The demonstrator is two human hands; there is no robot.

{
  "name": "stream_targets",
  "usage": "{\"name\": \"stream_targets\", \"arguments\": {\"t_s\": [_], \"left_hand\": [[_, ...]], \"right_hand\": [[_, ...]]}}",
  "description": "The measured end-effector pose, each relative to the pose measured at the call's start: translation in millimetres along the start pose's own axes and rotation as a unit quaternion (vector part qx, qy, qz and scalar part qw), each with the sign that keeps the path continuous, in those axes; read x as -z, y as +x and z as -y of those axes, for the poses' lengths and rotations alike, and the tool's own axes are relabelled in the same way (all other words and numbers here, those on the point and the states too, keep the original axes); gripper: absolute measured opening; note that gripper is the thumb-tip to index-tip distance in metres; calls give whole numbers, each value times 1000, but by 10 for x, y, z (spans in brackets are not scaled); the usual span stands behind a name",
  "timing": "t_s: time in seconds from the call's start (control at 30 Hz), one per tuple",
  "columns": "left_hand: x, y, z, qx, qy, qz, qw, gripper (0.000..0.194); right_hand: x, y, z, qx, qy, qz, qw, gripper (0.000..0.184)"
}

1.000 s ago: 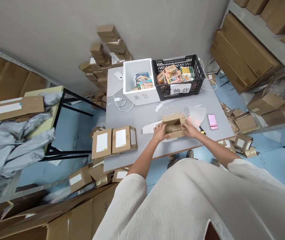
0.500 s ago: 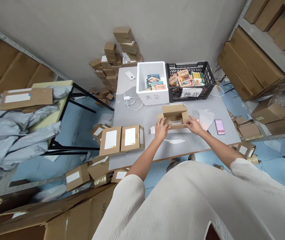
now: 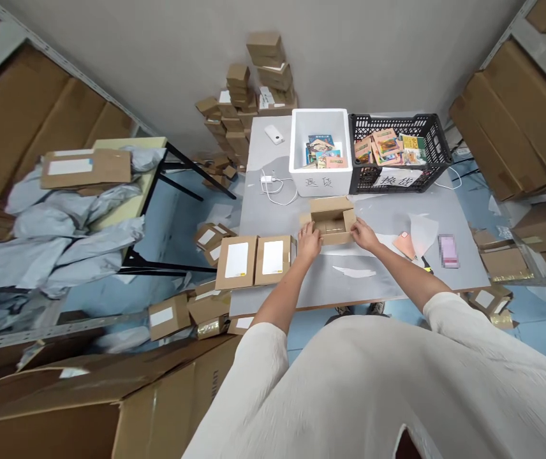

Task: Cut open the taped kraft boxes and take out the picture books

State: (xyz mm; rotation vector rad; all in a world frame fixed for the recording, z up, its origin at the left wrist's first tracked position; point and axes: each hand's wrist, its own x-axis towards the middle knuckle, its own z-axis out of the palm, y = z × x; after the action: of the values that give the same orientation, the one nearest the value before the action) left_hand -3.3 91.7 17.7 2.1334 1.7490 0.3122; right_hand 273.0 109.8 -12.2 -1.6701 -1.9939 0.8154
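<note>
An open cardboard box (image 3: 331,223) with its flaps up rests on the grey table (image 3: 273,301) in front of me. My left hand (image 3: 310,241) grips its left front corner, fingers bent over the edge. At the right front corner, my right hand (image 3: 363,234) pinches the cardboard between thumb and fingers. The inside of the box shows no contents. Two brown cartons with white labels, the nearer one a labelled carton (image 3: 273,260), stand left of my left hand. White paper scraps (image 3: 354,272) lie in front of the box.
Behind the box stand a white foam bin (image 3: 321,185) and a black plastic crate (image 3: 400,182), both holding booklets. A phone (image 3: 448,250), an orange card (image 3: 404,245) and a white cable (image 3: 282,191) lie on the table. Grey parcels (image 3: 38,223) pile up at left.
The camera view has swung left, so the scene sits further right. Both hands stay on the box, which has shifted a little left towards the labelled cartons. The orange card now shows more fully.
</note>
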Motion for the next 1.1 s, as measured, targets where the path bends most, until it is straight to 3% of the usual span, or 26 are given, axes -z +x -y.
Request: {"name": "stream_targets", "arguments": {"t_s": [0.17,0.37,0.5,0.6,0.73,0.9,0.97,1.1], "left_hand": [[7,37,-243,-31,-18,-40,999,43],[-17,132,-915,-136,-42,-44,989,45],[-231,134,-1463,-193,-51,-13,980,44],[-478,113,-1899,-210,-50,27,976,42],[-842,74,-2481,-228,-41,87,969,42],[-1276,79,-3017,-221,-11,145,964,43],[-1424,99,-3130,-200,8,171,965,44],[-1646,130,-3219,-148,31,226,962,44]], "right_hand": [[131,-138,-136,7,3,-61,998,33],[752,-632,-680,-59,-25,-129,990,46],[1165,-1074,-1179,-142,-38,-140,979,57],[1350,-1321,-1510,-201,-78,-93,972,60],[1413,-1442,-1811,-256,-156,11,954,71],[1325,-1406,-1956,-223,-214,101,946,83],[1271,-1399,-1985,-192,-221,113,949,78],[1173,-1412,-2063,-144,-195,100,965,47]]}}
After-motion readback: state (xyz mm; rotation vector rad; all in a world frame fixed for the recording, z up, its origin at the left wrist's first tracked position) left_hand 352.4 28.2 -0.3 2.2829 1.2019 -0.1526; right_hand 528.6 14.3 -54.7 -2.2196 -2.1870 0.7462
